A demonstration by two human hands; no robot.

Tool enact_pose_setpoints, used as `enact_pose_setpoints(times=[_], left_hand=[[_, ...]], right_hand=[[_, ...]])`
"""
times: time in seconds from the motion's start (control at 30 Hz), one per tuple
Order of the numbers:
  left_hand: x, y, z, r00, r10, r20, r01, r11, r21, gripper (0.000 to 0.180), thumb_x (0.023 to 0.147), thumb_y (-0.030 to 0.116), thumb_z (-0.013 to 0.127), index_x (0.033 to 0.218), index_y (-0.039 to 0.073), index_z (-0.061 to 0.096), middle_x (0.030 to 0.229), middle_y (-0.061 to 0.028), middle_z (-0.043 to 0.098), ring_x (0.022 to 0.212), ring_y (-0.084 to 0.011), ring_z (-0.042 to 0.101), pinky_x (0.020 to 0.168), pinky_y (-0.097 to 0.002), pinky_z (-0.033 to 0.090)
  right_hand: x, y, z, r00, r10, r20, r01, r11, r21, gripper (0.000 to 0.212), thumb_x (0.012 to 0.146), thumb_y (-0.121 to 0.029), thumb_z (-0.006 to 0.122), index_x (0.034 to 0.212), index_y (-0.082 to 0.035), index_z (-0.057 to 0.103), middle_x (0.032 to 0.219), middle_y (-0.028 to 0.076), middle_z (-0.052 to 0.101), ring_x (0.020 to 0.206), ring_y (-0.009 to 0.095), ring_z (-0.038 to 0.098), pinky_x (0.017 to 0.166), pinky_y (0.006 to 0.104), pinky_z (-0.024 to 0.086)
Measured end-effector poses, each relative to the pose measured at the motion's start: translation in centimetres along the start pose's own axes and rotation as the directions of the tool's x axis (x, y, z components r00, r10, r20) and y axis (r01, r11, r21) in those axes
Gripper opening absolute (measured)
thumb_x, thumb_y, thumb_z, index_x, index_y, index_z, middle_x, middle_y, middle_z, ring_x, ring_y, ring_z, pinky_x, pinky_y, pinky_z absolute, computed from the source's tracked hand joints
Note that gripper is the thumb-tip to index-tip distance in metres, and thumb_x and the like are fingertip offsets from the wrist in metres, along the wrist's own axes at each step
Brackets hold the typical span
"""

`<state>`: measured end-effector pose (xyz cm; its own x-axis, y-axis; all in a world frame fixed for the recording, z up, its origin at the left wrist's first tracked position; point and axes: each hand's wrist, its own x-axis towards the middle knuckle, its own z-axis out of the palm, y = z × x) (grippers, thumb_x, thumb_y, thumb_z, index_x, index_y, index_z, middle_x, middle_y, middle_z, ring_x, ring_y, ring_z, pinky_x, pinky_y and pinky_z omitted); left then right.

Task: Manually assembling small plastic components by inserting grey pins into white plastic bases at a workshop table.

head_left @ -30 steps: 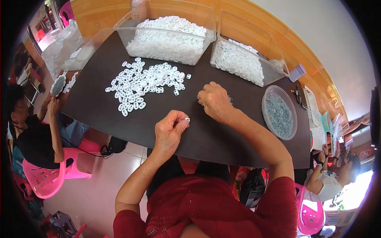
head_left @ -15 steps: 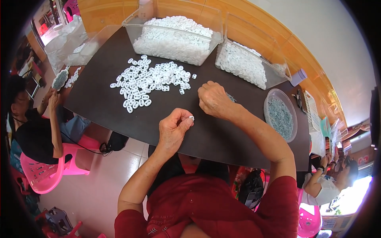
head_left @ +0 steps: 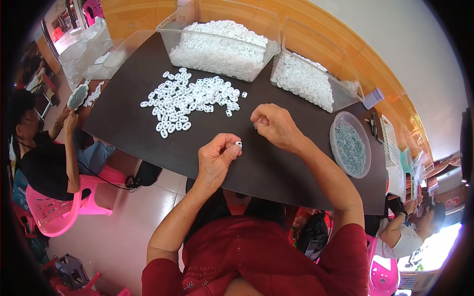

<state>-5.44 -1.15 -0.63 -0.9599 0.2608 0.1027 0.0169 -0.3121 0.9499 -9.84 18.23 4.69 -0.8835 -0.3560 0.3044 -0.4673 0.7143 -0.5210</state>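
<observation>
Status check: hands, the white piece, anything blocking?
Left hand pinching small white plastic piece at fingertips. Right hand closed, over dark table, contents unseen. Loose pile of white plastic rings ahead, apart from both hands. Nothing between hands.

Bare dark tabletop (head_left: 148, 140) lies open around both hands, while the scattered pile of white rings (head_left: 190, 98) crowds the far left, two clear bins (head_left: 222, 42) wall the back, and a round tub (head_left: 349, 148) blocks the right.

Left hand (head_left: 216, 159) pinches a small white ring (head_left: 239, 144) above the dark table (head_left: 128, 133).
</observation>
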Motion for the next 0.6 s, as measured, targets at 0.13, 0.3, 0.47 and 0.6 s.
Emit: enact_pose_setpoints(times=[0.13,0.3,0.47,0.6], left_hand=[[0.0,0.0,-0.1,1.000,-0.019,-0.003,0.019,1.000,-0.009,0.017,0.085,0.012,0.063,0.098,0.000,0.062,0.076,-0.0011,0.061,0.066,-0.0049,0.053,0.057,-0.0169,0.040],[-1.0,1.1,0.6,0.993,-0.120,0.017,0.121,0.980,-0.158,0.012,0.086,0.009,0.061,0.093,-0.001,0.061,0.077,-0.0049,0.063,0.064,-0.0074,0.055,0.056,-0.0185,0.043],[-2.2,1.8,1.5,0.990,-0.143,0.015,0.142,0.961,-0.238,0.010,0.088,0.008,0.057,0.092,-0.001,0.059,0.077,-0.0053,0.063,0.064,-0.0070,0.054,0.056,-0.0188,0.043],[-2.6,1.7,1.5,0.992,-0.124,0.019,0.125,0.965,-0.232,0.010,0.089,0.010,0.056,0.092,0.000,0.059,0.078,-0.0035,0.062,0.065,-0.0056,0.053,0.057,-0.0180,0.042]], right_hand=[[-1.5,-1.6,-0.4,0.992,0.099,0.072,-0.111,0.977,0.184,0.014,0.075,-0.002,0.064,0.088,-0.003,0.061,0.070,0.000,0.051,0.063,0.007,0.048,0.057,0.0227,0.041],[-3.7,-4.0,-0.3,0.930,0.313,0.191,-0.367,0.778,0.510,0.011,0.078,-0.005,0.065,0.088,-0.002,0.061,0.077,-0.003,0.056,0.066,0.003,0.050,0.061,0.0193,0.043],[-4.7,-6.0,-0.2,0.917,0.339,0.211,-0.397,0.707,0.586,0.012,0.080,-0.005,0.066,0.091,-0.001,0.060,0.079,-0.001,0.060,0.072,0.003,0.055,0.065,0.0187,0.045],[-5.0,-6.2,0.1,0.925,0.314,0.212,-0.375,0.685,0.625,0.013,0.081,-0.005,0.066,0.091,0.000,0.060,0.080,0.000,0.061,0.072,0.004,0.056,0.064,0.0189,0.045]])
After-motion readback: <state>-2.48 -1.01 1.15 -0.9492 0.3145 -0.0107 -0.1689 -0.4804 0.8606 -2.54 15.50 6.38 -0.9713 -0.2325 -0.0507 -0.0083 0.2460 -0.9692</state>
